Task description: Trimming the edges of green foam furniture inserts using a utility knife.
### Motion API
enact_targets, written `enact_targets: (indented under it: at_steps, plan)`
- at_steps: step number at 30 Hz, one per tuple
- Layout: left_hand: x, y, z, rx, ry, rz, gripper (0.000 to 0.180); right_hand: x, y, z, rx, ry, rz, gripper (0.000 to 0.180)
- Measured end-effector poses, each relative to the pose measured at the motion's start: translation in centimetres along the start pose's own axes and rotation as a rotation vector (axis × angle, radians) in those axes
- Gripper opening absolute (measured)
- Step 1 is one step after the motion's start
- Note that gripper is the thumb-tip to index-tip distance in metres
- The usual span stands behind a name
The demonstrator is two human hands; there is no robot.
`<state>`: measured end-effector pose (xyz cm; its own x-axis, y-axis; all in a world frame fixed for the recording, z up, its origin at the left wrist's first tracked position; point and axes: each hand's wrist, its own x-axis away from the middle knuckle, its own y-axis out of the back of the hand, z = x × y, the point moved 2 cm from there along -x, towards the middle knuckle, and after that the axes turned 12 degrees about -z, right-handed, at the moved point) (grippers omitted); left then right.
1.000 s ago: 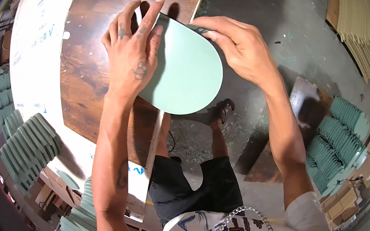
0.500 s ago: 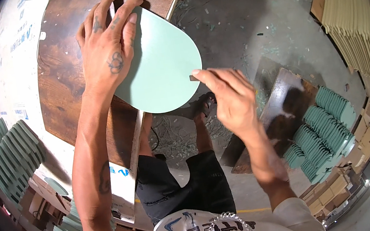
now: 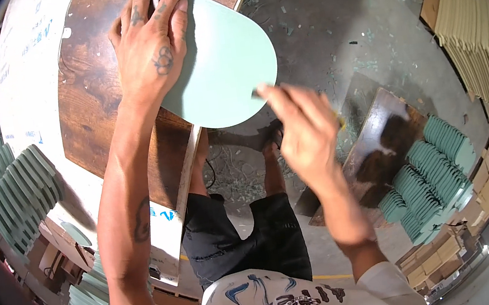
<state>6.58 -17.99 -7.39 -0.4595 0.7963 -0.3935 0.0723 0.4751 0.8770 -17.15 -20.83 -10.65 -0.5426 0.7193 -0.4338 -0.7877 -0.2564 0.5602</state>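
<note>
A pale green, round-ended flat panel [image 3: 232, 61] lies on the dark wood-grain tabletop [image 3: 93, 104], its rounded end jutting past the table's edge. My left hand [image 3: 153, 44] grips it at its left side, the thumb resting on its face and the other fingers curled beyond. At the panel's lower right rim is my right hand [image 3: 305, 123], slightly blurred and closed in a pinch. A small dark, blade-like piece [image 3: 256, 93] sticks out between its thumb and fingers against the rim. A bit of something yellow [image 3: 341, 121] shows behind that hand; what it is cannot be made out.
Stacks of similar green panels [image 3: 24, 194] stand at the left, with more [image 3: 432, 174] by a dark board [image 3: 377, 129] at the lower right. Beige sheets [image 3: 473, 36] are piled at the far right. Thin green trimmings [image 3: 241, 171] litter the grey floor.
My right hand has slid along the panel's rim toward me, the dark piece still pinched. My left hand keeps its place on the panel. The whole view has shifted slightly.
</note>
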Motion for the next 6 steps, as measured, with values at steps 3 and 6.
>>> enact_targets:
  at_steps: [3,6]
  plan:
    - [1.3,-1.6,3.5,-0.098,-0.12,-0.181,0.03,3.2,-1.4,2.2,-0.047,0.008,0.032,0.051]
    - [3.3,-2.1,4.3,-0.143,-0.033,-0.136,0.042,2.7,-1.7,0.6,-0.243,-0.293,-0.086,0.051]
